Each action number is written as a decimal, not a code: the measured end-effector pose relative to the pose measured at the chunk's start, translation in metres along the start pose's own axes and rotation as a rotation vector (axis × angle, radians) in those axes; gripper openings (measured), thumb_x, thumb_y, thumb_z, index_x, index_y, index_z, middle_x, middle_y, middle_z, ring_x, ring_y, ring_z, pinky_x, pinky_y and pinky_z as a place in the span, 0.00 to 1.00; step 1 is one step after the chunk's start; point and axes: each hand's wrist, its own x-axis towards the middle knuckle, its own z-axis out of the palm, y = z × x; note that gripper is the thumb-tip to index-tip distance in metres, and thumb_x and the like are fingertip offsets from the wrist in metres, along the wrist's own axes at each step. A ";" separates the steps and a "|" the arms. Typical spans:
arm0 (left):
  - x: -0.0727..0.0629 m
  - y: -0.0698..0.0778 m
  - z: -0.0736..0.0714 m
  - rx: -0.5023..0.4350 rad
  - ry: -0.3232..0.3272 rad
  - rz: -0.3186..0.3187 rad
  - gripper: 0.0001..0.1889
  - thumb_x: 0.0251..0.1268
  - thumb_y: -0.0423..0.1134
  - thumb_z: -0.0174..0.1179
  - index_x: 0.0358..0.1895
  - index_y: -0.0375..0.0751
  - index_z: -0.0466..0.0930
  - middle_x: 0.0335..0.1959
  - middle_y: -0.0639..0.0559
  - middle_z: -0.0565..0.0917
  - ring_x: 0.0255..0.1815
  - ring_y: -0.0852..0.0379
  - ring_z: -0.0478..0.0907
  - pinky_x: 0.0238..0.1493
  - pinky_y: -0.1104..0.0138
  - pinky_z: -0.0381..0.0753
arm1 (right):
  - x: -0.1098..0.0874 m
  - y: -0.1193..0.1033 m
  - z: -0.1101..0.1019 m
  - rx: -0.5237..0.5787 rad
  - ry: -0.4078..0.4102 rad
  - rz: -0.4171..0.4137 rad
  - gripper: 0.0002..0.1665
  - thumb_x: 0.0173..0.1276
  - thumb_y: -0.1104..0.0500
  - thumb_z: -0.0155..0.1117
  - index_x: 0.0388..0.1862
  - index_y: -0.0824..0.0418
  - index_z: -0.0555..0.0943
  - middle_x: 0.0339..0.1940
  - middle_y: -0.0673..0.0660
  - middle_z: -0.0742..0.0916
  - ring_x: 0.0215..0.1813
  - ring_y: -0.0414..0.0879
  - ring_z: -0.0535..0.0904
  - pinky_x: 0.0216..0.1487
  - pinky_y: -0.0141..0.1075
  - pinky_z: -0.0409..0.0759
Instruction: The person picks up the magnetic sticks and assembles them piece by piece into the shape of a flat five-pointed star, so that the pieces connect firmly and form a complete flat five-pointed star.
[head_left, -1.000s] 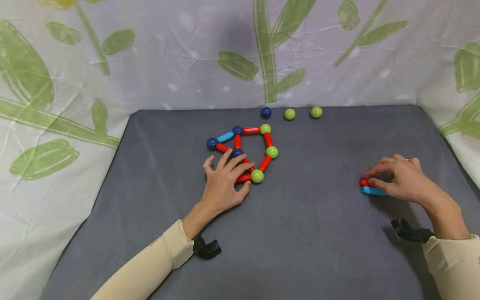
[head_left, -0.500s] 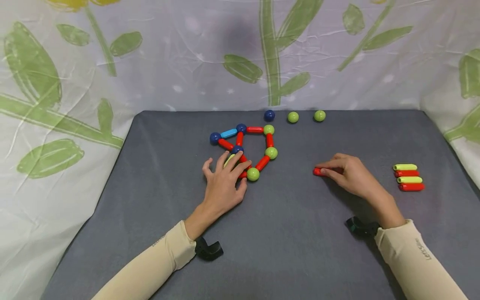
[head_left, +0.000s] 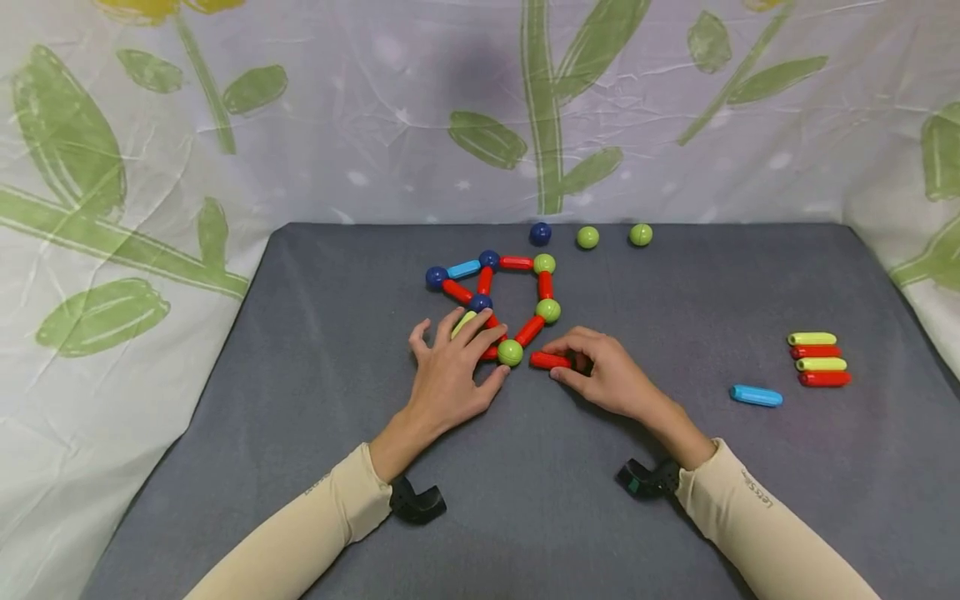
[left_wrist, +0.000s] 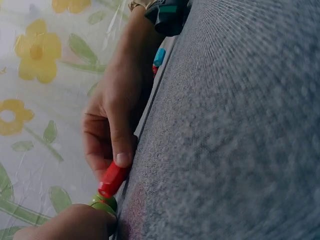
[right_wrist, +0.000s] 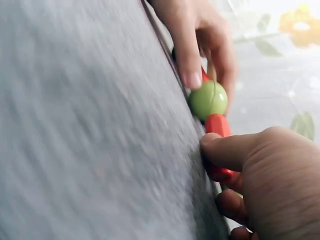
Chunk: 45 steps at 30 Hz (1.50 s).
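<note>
My left hand [head_left: 450, 375] lies spread over the near-left part of a flat frame of magnetic rods and balls, partly hiding it. Its thumb touches the nearest green ball [head_left: 510, 352], with the forefinger on the far side. My right hand [head_left: 603, 371] pinches a red magnetic rod [head_left: 550, 360] between thumb and fingers. The rod points left, its free end close to that green ball; in the right wrist view the rod [right_wrist: 218, 125] overlaps the ball [right_wrist: 209, 100]. Red rods and one blue rod [head_left: 463, 269] link the frame's dark blue and green balls. A yellow-green rod [head_left: 463, 323] shows beside the left fingers.
A loose blue rod [head_left: 756, 396] lies right of the right hand. Farther right, red and yellow-green rods [head_left: 821, 365] lie in a stack. A dark blue ball [head_left: 540, 234] and two green balls [head_left: 588, 237] sit along the grey table's back edge.
My right hand has carried the red rod leftward from the stack to beside the frame's near green ball. The blue rod is left behind on the table. The left hand has barely moved.
</note>
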 end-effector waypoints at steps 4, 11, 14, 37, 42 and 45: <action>0.000 0.002 0.000 -0.005 -0.015 0.019 0.25 0.63 0.54 0.67 0.63 0.56 0.81 0.72 0.50 0.76 0.74 0.39 0.67 0.66 0.29 0.50 | -0.004 -0.001 0.009 0.025 0.038 -0.024 0.16 0.66 0.61 0.73 0.53 0.56 0.88 0.37 0.50 0.85 0.28 0.38 0.69 0.33 0.33 0.68; 0.000 0.003 0.000 -0.002 -0.012 0.030 0.24 0.63 0.55 0.67 0.62 0.56 0.82 0.71 0.50 0.77 0.73 0.39 0.69 0.66 0.29 0.51 | -0.006 -0.004 0.012 -0.039 0.057 -0.039 0.20 0.67 0.59 0.72 0.58 0.56 0.86 0.37 0.51 0.84 0.27 0.37 0.67 0.34 0.34 0.67; 0.000 0.003 0.000 0.010 -0.020 0.023 0.24 0.63 0.55 0.66 0.62 0.57 0.82 0.71 0.50 0.77 0.72 0.40 0.69 0.66 0.29 0.50 | -0.008 -0.008 0.005 -0.055 0.033 -0.015 0.24 0.67 0.57 0.73 0.62 0.56 0.84 0.39 0.51 0.83 0.30 0.38 0.68 0.35 0.34 0.67; 0.001 -0.001 -0.001 -0.008 -0.031 -0.003 0.24 0.64 0.54 0.65 0.63 0.56 0.81 0.72 0.50 0.76 0.72 0.40 0.68 0.67 0.30 0.48 | -0.136 0.053 -0.134 -0.538 0.045 0.106 0.19 0.45 0.65 0.82 0.38 0.58 0.85 0.33 0.49 0.85 0.38 0.43 0.73 0.40 0.37 0.68; 0.001 0.000 -0.001 -0.013 -0.039 -0.002 0.24 0.65 0.55 0.65 0.63 0.57 0.81 0.72 0.51 0.76 0.72 0.40 0.68 0.67 0.30 0.48 | -0.113 0.051 -0.116 -0.428 0.059 0.073 0.18 0.52 0.64 0.81 0.43 0.55 0.88 0.32 0.43 0.82 0.35 0.35 0.70 0.35 0.30 0.70; 0.001 0.001 -0.001 -0.021 -0.039 0.001 0.24 0.65 0.54 0.65 0.63 0.57 0.81 0.72 0.50 0.76 0.72 0.40 0.68 0.67 0.30 0.48 | -0.092 0.047 -0.099 -0.344 0.064 0.069 0.17 0.57 0.62 0.79 0.46 0.54 0.88 0.31 0.43 0.82 0.32 0.34 0.70 0.33 0.30 0.70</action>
